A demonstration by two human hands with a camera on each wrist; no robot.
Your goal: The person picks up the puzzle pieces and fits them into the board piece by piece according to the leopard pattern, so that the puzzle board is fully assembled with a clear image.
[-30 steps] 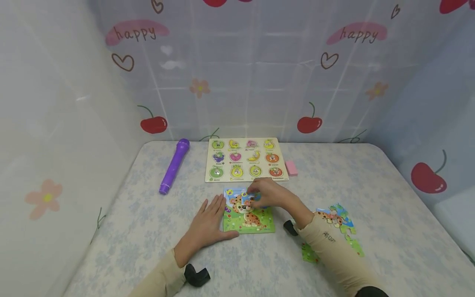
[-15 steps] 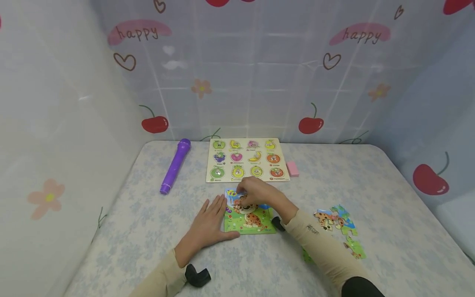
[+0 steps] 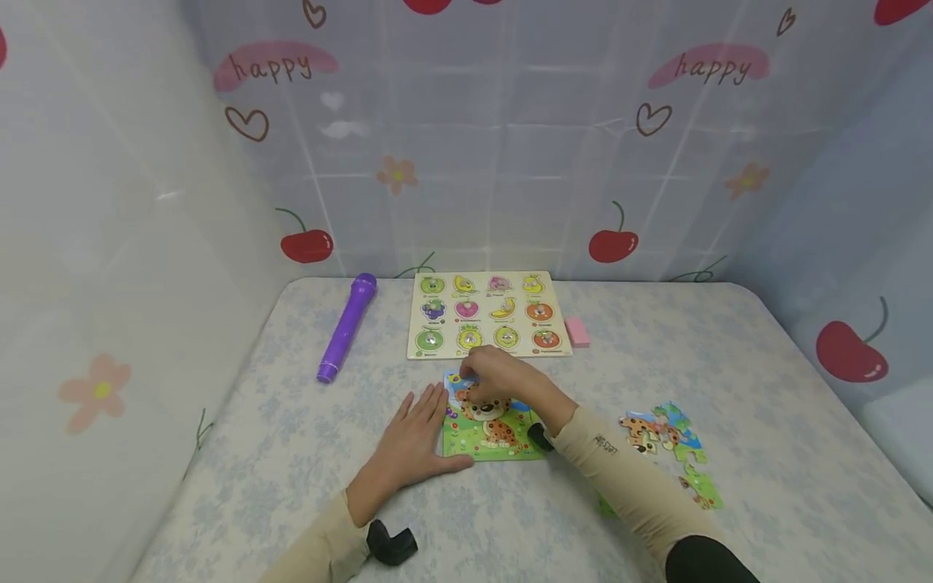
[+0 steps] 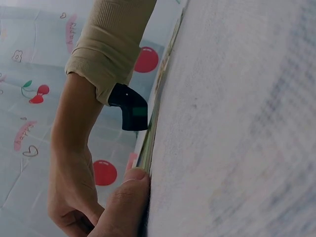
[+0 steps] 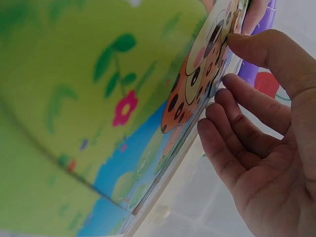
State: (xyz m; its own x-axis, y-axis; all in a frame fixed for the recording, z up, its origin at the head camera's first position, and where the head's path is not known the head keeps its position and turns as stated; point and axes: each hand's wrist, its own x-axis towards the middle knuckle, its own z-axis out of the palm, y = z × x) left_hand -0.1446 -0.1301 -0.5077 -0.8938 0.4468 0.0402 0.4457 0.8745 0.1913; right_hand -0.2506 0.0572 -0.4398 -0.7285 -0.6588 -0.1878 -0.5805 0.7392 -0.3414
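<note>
A square jigsaw puzzle [image 3: 466, 437] with a spotted leopard cub on green grass lies flat on the table. My left hand [image 3: 411, 441] rests along its left edge, fingers straight and thumb spread near the lower corner. In the left wrist view, the thumb [image 4: 123, 200] touches the board's thin edge. My right hand [image 3: 503, 380] reaches over the puzzle's upper part. In the right wrist view, its thumb and fingertips [image 5: 227, 79] pinch a puzzle piece [image 5: 223, 60] at the board's surface, by the cub's head; the piece is mostly hidden.
Loose jigsaw pieces [image 3: 674, 433] lie to the right, some partly under the right sleeve [image 3: 627, 478]. Behind the puzzle is a fruit peg board [image 3: 481, 293], with a pink block [image 3: 577, 332] beside it. A purple toy microphone [image 3: 348, 328] lies at the left.
My right hand has moved left over the puzzle, from the middle of its top toward the upper left, then lowered slightly. The left hand stays put.
</note>
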